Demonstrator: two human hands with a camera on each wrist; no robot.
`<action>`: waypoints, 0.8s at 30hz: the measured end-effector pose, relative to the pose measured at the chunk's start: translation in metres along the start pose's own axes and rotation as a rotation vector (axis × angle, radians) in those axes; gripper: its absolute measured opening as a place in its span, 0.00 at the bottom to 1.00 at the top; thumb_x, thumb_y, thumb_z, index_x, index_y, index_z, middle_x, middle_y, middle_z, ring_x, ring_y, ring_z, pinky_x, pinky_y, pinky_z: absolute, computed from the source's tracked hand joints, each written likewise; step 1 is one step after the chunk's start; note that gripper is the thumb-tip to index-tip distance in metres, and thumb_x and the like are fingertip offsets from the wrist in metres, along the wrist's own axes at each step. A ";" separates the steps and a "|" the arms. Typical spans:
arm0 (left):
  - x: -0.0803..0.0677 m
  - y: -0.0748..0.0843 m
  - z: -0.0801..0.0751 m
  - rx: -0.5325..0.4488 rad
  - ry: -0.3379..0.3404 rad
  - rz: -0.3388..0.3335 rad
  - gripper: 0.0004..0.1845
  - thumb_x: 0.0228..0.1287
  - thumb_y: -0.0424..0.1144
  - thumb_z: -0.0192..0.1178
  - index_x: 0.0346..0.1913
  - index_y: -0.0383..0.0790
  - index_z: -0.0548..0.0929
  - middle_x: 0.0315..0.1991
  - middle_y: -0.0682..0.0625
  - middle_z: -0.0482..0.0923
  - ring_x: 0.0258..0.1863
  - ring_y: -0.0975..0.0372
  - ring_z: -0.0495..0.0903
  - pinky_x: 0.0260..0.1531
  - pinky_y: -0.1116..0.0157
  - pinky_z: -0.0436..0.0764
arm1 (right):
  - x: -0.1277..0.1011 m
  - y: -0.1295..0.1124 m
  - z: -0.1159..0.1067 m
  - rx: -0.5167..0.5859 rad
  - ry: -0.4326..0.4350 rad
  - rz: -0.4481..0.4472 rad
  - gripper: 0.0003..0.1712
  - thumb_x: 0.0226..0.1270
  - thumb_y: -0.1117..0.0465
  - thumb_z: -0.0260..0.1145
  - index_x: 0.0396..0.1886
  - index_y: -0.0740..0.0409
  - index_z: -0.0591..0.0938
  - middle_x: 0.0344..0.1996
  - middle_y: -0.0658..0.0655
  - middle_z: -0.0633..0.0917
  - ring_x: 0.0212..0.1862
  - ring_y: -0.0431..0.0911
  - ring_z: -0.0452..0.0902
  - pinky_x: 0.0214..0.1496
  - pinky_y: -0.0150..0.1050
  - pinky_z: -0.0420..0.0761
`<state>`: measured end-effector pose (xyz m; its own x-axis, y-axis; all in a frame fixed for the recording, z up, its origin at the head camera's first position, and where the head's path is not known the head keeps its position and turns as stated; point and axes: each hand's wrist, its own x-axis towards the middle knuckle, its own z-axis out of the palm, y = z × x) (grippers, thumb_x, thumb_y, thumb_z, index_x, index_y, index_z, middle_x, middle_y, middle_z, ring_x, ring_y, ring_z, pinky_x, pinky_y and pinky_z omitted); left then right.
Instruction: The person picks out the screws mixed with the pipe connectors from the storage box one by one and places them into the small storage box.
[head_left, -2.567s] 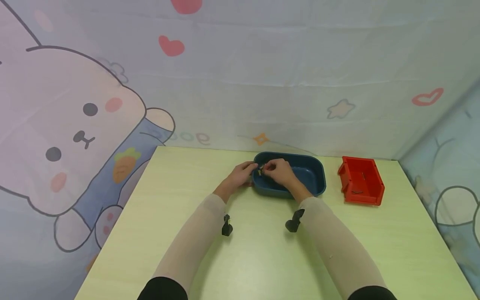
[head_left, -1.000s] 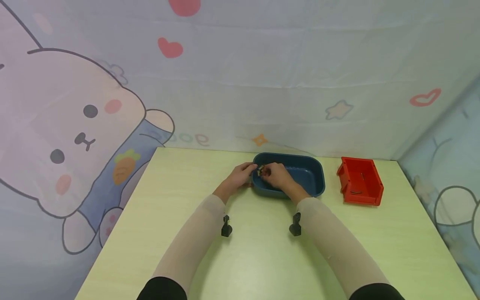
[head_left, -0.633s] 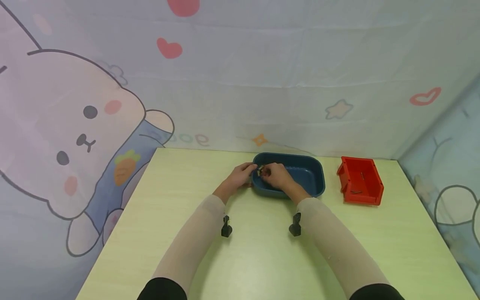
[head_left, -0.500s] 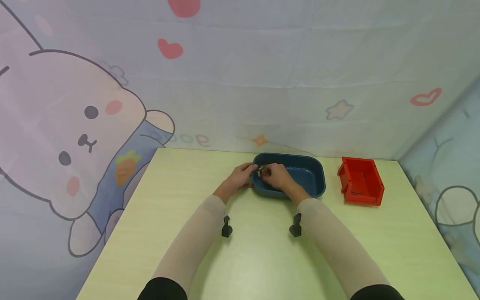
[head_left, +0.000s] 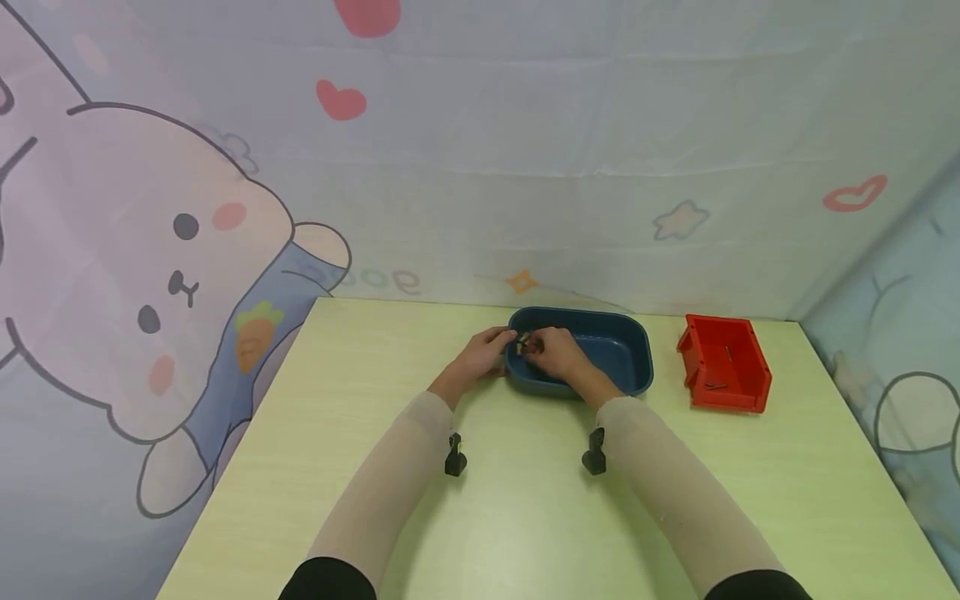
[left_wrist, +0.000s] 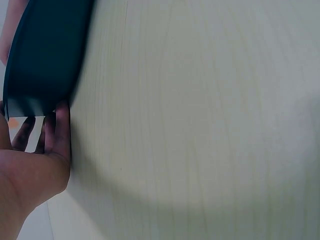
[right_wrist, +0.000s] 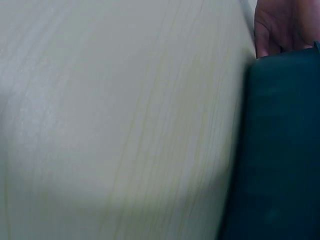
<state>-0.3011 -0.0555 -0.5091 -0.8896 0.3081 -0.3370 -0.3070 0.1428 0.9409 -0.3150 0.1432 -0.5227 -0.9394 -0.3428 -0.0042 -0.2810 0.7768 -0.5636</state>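
Note:
My left hand grips the left end of a dark blue plastic basin. In the left wrist view, the fingers of that hand lie against the outside of the basin, at its end wall. Bent down into the basin's left part is my right hand, its fingers curled at several small yellowish and dark pieces. Those pieces are too small to identify. The right fingertips are partly hidden, so a grip on one piece cannot be made out. The right wrist view shows mostly the basin's side wall.
A red plastic bin stands to the right of the basin, with a few thin metal pieces inside, perhaps screws or nails. Both sit near the back edge of the pale wooden table. A printed cloth hangs behind.
The right hand has lowered slightly from a raised pinch over the small pieces to curled fingers among them. The left hand keeps its place on the basin. The view shifts slightly.

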 end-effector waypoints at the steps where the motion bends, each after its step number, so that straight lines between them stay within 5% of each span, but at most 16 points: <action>1: 0.000 0.000 0.000 -0.001 0.000 0.000 0.29 0.85 0.53 0.53 0.79 0.43 0.71 0.78 0.42 0.67 0.71 0.50 0.73 0.57 0.56 0.86 | 0.000 0.000 0.000 -0.003 0.000 0.000 0.05 0.72 0.62 0.72 0.39 0.60 0.88 0.34 0.55 0.88 0.38 0.49 0.84 0.46 0.48 0.85; 24: -0.001 0.001 0.000 -0.002 -0.003 -0.001 0.29 0.85 0.52 0.53 0.79 0.42 0.71 0.78 0.43 0.66 0.71 0.50 0.73 0.58 0.55 0.86 | -0.001 -0.002 -0.003 0.017 -0.049 0.033 0.02 0.71 0.64 0.72 0.37 0.58 0.88 0.33 0.53 0.87 0.36 0.48 0.81 0.42 0.47 0.84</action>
<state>-0.3006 -0.0560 -0.5075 -0.8882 0.3106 -0.3385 -0.3091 0.1411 0.9405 -0.3136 0.1437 -0.5189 -0.9372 -0.3430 -0.0629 -0.2463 0.7789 -0.5767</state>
